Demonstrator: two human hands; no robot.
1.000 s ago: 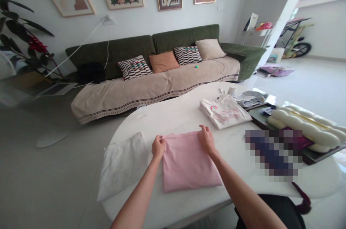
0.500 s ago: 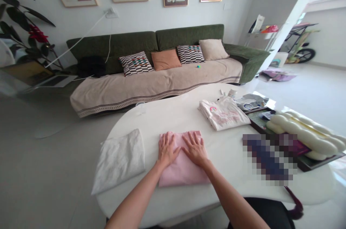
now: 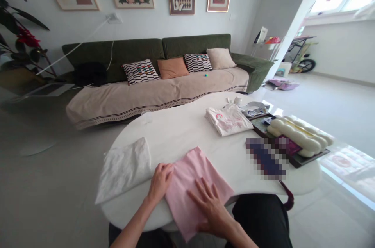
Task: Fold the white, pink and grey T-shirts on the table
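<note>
A folded pink cloth [image 3: 195,181] lies turned at an angle at the near edge of the white oval table [image 3: 181,131], its near corner hanging past the rim. My left hand [image 3: 159,182] curls over the cloth's left edge, fingers bent on the fabric. My right hand [image 3: 209,206] lies flat on the cloth's near part with fingers spread. A folded white cloth [image 3: 124,168] lies just left of my left hand.
A folded white T-shirt with a pink print [image 3: 227,119] lies further back on the table. A dark tray [image 3: 295,158] with a cream cushion-like object [image 3: 299,135] stands at the right. Behind the table is a green sofa [image 3: 158,68] with cushions.
The pink cloth has been pulled toward me and turned at an angle. My hands went from its far corners, to flat on top, to its left edge and near part.
</note>
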